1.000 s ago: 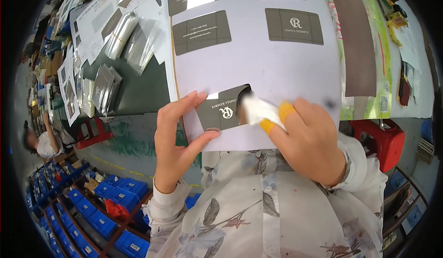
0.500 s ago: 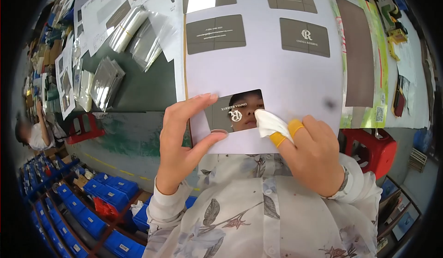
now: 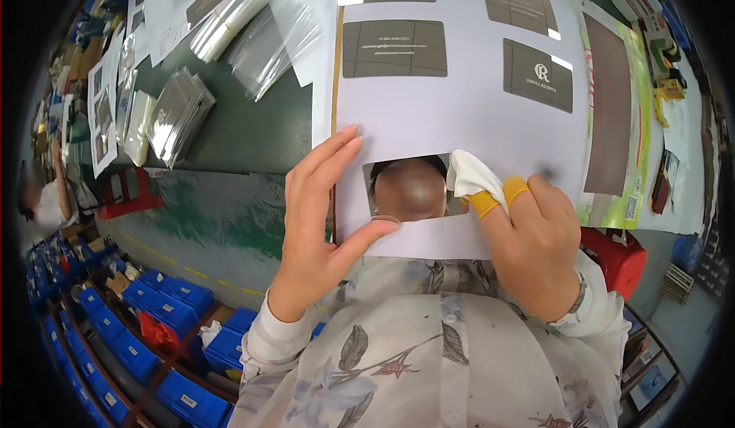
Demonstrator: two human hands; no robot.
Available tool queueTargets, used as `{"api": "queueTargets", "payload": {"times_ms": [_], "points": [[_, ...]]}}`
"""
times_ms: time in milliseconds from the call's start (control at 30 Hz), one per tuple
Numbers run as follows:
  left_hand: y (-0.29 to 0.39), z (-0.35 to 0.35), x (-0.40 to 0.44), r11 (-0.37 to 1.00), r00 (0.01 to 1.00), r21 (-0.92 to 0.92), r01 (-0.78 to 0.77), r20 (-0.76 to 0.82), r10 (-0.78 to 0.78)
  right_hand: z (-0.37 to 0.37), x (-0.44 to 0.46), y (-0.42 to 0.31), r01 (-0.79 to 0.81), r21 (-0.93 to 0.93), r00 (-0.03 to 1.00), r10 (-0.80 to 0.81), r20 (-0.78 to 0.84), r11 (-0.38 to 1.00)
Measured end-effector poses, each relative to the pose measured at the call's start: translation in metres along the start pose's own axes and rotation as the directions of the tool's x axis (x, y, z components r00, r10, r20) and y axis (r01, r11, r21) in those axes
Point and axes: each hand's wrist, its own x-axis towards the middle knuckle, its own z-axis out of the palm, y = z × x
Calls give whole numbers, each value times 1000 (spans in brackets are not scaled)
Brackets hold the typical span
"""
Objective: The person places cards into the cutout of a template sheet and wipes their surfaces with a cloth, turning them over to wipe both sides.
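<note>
A glossy mirror-like card (image 3: pixel 409 187) lies near the front edge of a white sheet (image 3: pixel 459 122), with a person reflected in it. My left hand (image 3: pixel 321 214) is open beside it: the thumb touches the card's lower left edge, while the fingers stretch out past its upper left corner. At the card's right end, my right hand (image 3: pixel 532 236) pinches a folded white cloth (image 3: pixel 476 179) against or just above the surface. Yellow finger covers (image 3: pixel 484 203) sit on two of its fingers. Further up the sheet lie several printed dark cards (image 3: pixel 394 49), one bearing a logo (image 3: pixel 537 74).
Clear plastic sleeves (image 3: pixel 268 53) and a stack of sleeved cards (image 3: pixel 180 118) lie on the dark green table (image 3: pixel 253 133) at left. A brown strip (image 3: pixel 607 106) is at right. Red stools (image 3: pixel 616 259), blue bins (image 3: pixel 187 397) and another person (image 3: pixel 57 198) are beyond.
The view has shifted, so the sheet and cards appear further right. My right hand's cloth has moved to the card's upper right edge. My left fingers are straighter, the thumb still on the lower edge.
</note>
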Motion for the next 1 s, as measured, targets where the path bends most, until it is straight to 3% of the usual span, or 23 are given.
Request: {"api": "queueTargets", "payload": {"times_ms": [67,167,233,400,500,633,700,733,833,1000], "points": [[0,0,0,1000,1000,-30,3,2,-3,0,4,-3,-9,-47,999,12,49,999],[-1,-2,2,999,1000,-36,0,9,1,23,21,-23,137,94,983,-124,-135,986],[-4,-1,1,1000,1000,-25,-6,11,6,32,29,-40,222,167,971,-203,-123,961],[-1,-2,1,998,1000,-51,29,13,-28,12,21,-24,228,158,972,-216,-89,961],[-1,-1,1,999,1000,-39,3,3,-3,14,25,-11,138,101,988,-131,-80,985],[0,-2,2,999,1000,-41,5,7,-5,20,36,-14,180,175,982,-168,-82,968],[-1,-3,2,999,1000,-46,2,-1,-2,19,26,-18,297,161,953,-281,-111,941],[-1,-4,2,999,1000,-53,-4,12,5,9,18,-17,323,89,944,-327,34,942],[0,-8,3,998,999,-62,2,44,0,11,22,-8,298,137,954,-291,-70,945],[-4,-8,1,999,997,-40,-22,68,25,19,31,-18,254,184,966,-258,-2,950]]}}
